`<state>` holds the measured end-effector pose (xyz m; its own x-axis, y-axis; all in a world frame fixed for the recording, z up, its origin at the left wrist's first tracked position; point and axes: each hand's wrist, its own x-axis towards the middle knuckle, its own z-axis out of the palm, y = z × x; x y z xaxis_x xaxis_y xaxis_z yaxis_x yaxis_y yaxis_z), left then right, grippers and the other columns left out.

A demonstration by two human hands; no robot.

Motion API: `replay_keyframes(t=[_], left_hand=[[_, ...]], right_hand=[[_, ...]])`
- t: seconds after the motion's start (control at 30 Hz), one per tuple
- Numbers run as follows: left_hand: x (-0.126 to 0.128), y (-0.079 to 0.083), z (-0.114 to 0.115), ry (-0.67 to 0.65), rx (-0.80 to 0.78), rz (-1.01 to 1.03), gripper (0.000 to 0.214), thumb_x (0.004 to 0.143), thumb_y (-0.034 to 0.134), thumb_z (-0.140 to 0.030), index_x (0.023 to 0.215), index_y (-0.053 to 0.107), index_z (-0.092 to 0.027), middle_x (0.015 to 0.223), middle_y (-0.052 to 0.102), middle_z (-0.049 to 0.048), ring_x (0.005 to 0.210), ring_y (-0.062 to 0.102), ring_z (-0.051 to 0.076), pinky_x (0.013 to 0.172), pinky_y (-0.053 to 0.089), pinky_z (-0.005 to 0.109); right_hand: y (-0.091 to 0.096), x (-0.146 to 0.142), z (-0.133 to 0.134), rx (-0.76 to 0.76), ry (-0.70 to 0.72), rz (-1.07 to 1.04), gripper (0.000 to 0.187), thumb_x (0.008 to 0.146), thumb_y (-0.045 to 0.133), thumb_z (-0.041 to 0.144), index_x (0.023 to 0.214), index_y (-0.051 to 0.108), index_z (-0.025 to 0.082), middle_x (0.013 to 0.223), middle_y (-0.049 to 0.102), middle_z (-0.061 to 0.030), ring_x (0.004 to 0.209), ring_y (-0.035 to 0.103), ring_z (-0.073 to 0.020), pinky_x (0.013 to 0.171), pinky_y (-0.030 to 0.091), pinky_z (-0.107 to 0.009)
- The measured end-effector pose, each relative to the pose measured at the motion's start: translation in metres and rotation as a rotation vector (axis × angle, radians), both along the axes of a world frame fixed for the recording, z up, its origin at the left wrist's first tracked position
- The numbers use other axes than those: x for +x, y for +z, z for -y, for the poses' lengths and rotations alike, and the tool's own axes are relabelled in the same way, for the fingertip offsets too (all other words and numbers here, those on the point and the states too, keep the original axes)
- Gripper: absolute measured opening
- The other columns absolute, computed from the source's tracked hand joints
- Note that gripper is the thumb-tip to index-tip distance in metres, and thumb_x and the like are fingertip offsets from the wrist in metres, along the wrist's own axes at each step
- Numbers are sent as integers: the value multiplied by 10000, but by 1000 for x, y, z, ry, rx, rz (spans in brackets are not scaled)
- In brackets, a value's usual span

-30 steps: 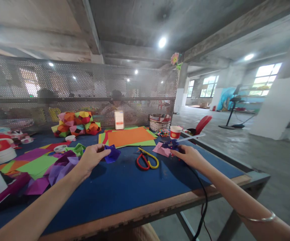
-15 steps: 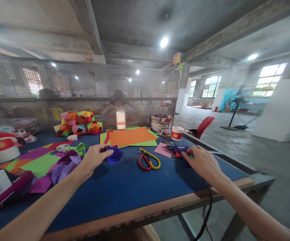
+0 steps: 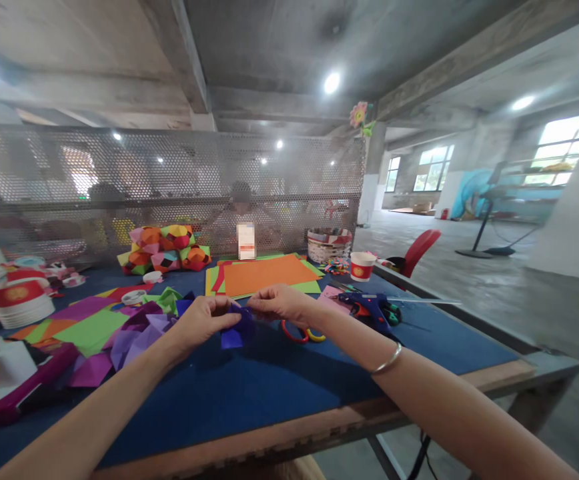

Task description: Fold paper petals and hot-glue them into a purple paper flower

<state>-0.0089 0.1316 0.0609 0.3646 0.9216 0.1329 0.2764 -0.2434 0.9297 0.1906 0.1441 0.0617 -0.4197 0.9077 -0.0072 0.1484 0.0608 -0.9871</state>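
The left hand [image 3: 204,327] is clamped on a blue-violet paper piece [image 3: 233,338], thumb and fingers pinching its left side, and the paper hangs just above the worktop [image 3: 269,387] between the 2 hands. The fingertips of the right hand [image 3: 282,303] are drawn together at the paper's upper right edge; whether they grip it or only touch it, I cannot tell. Partly hidden below the right hand and forearm lie scissors [image 3: 294,332] with 1 red and 1 yellow handle loop. Right of them, a blue glue gun [image 3: 372,308] lies beside a pink paper square [image 3: 333,299], with a paper cup [image 3: 363,267] behind. Beyond the hands is an orange sheet [image 3: 269,275] atop other coloured sheets. Crumpled purple paper [image 3: 142,339] lies left of the left hand.
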Motion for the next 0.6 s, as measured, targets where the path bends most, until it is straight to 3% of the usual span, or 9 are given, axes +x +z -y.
replay_keyframes(t=[0.2,0.6], left_hand=[[-1,-3,-2,-17,18,-47,262,601,775,-363,753,737,-154,677,712,27,634,618,166,653,470,280],[-2,-5,-2,-42,77,-87,246,638,745,-370,779,738,-168,669,695,16,615,596,163,631,449,278]], right_hand=[[-11,0,-2,-81,76,-112,363,589,890,419,663,658,150,636,614,44,619,534,-84,668,427,-223],[-13,5,0,-6,135,-94,435,499,912,482,622,664,146,572,585,46,553,494,-76,610,411,-233]])
